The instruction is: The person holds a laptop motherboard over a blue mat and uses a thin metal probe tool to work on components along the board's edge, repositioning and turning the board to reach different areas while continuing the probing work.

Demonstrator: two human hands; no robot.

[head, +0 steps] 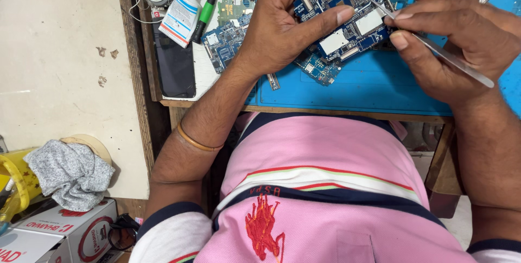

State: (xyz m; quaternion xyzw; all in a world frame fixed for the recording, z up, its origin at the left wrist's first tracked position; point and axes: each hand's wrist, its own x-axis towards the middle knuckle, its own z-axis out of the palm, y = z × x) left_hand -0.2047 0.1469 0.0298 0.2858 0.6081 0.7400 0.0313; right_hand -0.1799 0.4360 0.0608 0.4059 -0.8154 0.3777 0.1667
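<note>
Viewpoint: a head-worn camera looks down past a pink striped shirt to a workbench.
Left hand: the left hand (pixel 277 27) is closed around a blue circuit board (pixel 347 13), thumb pressed across its face and fingers behind, holding it tilted above the blue work mat (pixel 369 87).
Right hand: the right hand (pixel 461 40) pinches slim metal tweezers (pixel 434 49) between thumb and forefinger; their tips touch the board beside a silver shield can.
Step in hand: this looks like fine picking or probing at one small part on the board, with the board lifted off the mat.
Next move calls for: probably a steady left-hand hold and a light, exact touch of the tweezer tips, since neighbouring parts sit close together.
On the bench: two more blue boards lie under the left hand; a white glue bottle (pixel 182 16), a green-handled screwdriver (pixel 209 5) and a dark phone screen (pixel 175 65) lie to the left.
Off the bench: a grey cloth (pixel 70 173) rests on boxes at lower left.
</note>
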